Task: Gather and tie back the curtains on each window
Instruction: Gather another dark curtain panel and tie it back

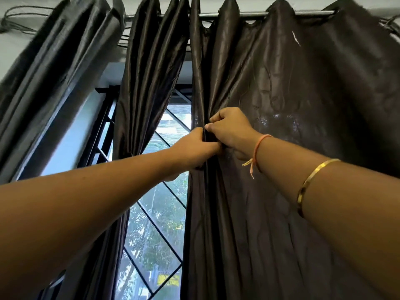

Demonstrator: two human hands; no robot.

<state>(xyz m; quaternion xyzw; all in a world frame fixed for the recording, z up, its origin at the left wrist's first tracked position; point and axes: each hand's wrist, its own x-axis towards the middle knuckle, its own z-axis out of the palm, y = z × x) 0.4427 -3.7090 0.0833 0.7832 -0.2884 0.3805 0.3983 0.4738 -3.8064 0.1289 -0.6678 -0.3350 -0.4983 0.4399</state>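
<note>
A dark brown shiny curtain panel (292, 105) hangs spread out on the right from a metal rod (255, 14). My left hand (192, 148) and my right hand (229, 128) both pinch folds at this panel's left edge, close together at mid height. A middle curtain panel (147, 83) hangs gathered and is tied at about (129, 153). A third panel (54, 72) hangs bunched at the far left. My right wrist carries an orange thread and a gold bangle.
Between the panels shows a window (160, 213) with black diagonal grille bars and trees outside. Black cords (19, 20) loop along the white wall at the upper left. The window frame (104, 126) stands left of the middle panel.
</note>
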